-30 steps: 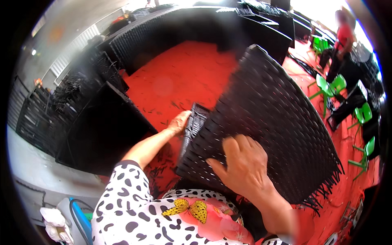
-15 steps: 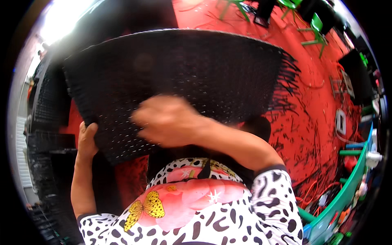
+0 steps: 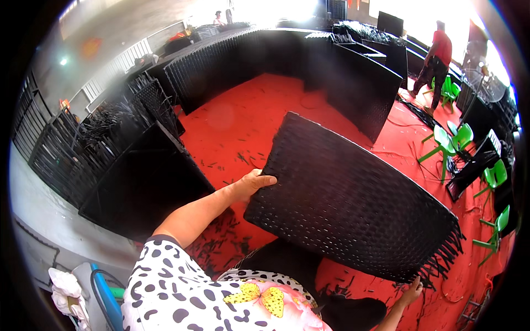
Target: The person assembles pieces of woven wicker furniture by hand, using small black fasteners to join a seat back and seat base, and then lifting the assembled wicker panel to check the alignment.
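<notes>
The black woven panel (image 3: 353, 204) is held up off the red floor (image 3: 248, 116), tilted, in front of the person's body, its long upper edge running from near the left hand down toward the lower right. Loose strand ends fringe out from the panel's right-hand end.

The left hand (image 3: 251, 185) holds the panel at its left edge, about halfway down: the thumb lies across the front face and the fingers go behind, so this grip is clamped on the panel. The right hand (image 3: 411, 292) is at the panel's lower right corner, just under the fringe, fingers spread and reaching up against the bottom edge; whether this grip is closed on the panel I cannot tell, as the hand is small and partly cut off at the lower rim.

Left of the panel stands a dark box-shaped woven frame (image 3: 138, 187), and beyond the panel, across the floor, a row of black woven furniture pieces (image 3: 276, 60) curves round. Right of the panel are several green plastic chairs (image 3: 447, 143), and farther off on that side stands a person in a red shirt (image 3: 436, 60). Short black offcuts (image 3: 237, 160) lie scattered on the floor just left of the panel.
</notes>
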A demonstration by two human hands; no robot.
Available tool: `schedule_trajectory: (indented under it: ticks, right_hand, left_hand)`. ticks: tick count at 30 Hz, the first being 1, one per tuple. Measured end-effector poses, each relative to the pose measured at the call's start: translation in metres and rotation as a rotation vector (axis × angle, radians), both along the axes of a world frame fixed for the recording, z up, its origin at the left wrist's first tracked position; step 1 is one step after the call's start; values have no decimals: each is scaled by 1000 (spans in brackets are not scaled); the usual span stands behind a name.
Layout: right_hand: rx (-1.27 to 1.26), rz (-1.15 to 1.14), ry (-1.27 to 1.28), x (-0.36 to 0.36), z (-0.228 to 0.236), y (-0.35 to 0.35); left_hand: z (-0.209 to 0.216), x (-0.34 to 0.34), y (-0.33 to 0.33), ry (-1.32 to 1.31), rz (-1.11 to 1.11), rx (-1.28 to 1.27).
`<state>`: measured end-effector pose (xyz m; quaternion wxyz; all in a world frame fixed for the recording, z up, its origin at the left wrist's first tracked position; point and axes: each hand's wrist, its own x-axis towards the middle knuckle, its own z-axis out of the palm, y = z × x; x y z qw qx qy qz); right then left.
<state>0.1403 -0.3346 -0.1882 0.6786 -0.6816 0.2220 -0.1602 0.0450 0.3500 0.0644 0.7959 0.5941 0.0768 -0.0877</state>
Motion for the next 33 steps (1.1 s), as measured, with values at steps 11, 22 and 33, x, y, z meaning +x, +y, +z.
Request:
schedule_trajectory:
  ticks: [11, 22, 33]
  right_hand:
    - [183, 127, 12, 62, 41, 69]
    - [191, 274, 215, 32, 38, 158]
    - [768, 402, 135, 8, 103, 246]
  left_hand:
    - [-61, -18, 10, 102, 248, -247]
    - [-76, -20, 6, 1, 316, -190]
    - [-74, -21, 1, -15, 314, -295]
